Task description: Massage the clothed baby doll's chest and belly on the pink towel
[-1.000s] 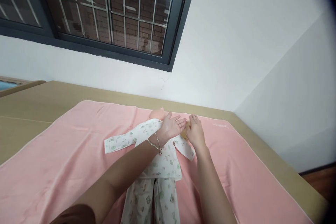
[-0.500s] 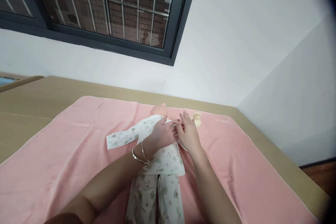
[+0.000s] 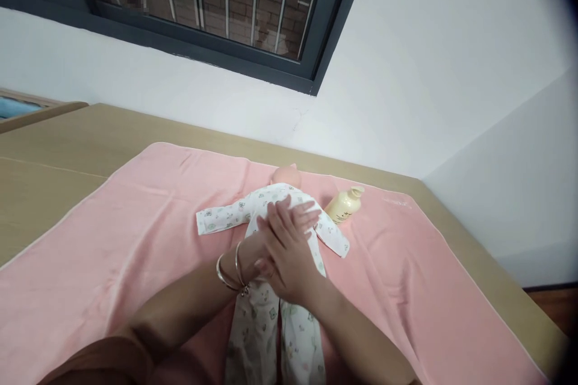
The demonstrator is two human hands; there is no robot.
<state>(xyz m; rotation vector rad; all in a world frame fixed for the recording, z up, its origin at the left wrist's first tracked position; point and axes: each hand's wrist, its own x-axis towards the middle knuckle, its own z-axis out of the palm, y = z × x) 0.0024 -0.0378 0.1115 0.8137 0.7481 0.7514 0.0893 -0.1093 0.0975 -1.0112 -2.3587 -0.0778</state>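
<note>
My left hand, two silver bangles at its wrist, lies palm up with its fingers stretched out. Across that palm rests my right hand, palm down, its fingers extended. Neither hand grips anything. Below them a white patterned long-sleeved top is spread flat, its middle partly covered by the hands. Matching trousers extend from it towards me. At the neck opening sits a round pink thing with a small pointed tip. To the right of the hands a pale yellow bottle lies tilted near the right sleeve.
A pink blanket with a light edge spreads over the wooden surface. Behind stands a white wall with a dark-framed barred window. Something blue shows at the far left.
My right hand has moved left onto my left palm, where before their fingertips met. The bottle and the right sleeve now show more fully. The view has shifted.
</note>
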